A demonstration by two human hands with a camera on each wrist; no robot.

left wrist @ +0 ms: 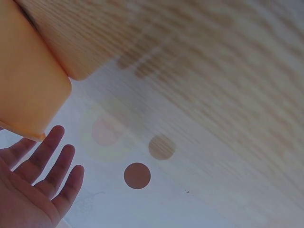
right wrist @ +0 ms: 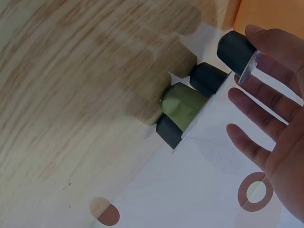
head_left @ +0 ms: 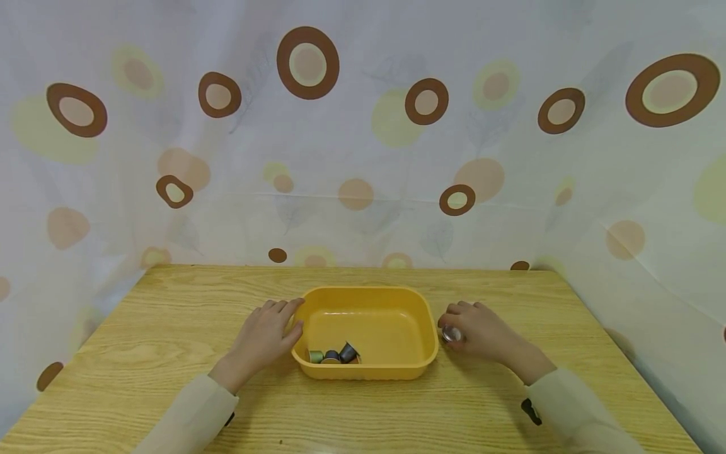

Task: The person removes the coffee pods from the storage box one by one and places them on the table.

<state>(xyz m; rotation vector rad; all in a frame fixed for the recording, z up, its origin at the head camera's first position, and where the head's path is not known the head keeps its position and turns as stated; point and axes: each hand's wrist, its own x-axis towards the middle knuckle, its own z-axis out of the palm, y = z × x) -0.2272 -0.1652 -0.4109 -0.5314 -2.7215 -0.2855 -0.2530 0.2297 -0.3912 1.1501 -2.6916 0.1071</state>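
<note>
A yellow plastic tub [head_left: 365, 372] sits on the wooden table. My left hand [head_left: 265, 337] rests at its left rim, fingers nearly straight and fingertips right at the edge; in the left wrist view the left hand [left wrist: 38, 185] shows spread fingers. Just right of the tub, my right hand [head_left: 482, 331] pinches a dark coffee capsule [right wrist: 235, 52] between thumb and fingers, its silver lid showing in the head view. Beyond that hand, a green capsule [right wrist: 184, 108] stands between two dark capsules, all hidden behind the hand in the head view.
Several coffee capsules lie in the tub's front left corner, among them a green one [head_left: 316, 357] and a black one [head_left: 348, 352]. The wooden table [head_left: 170, 328] meets a patterned cloth [head_left: 363, 139] at its back and sides.
</note>
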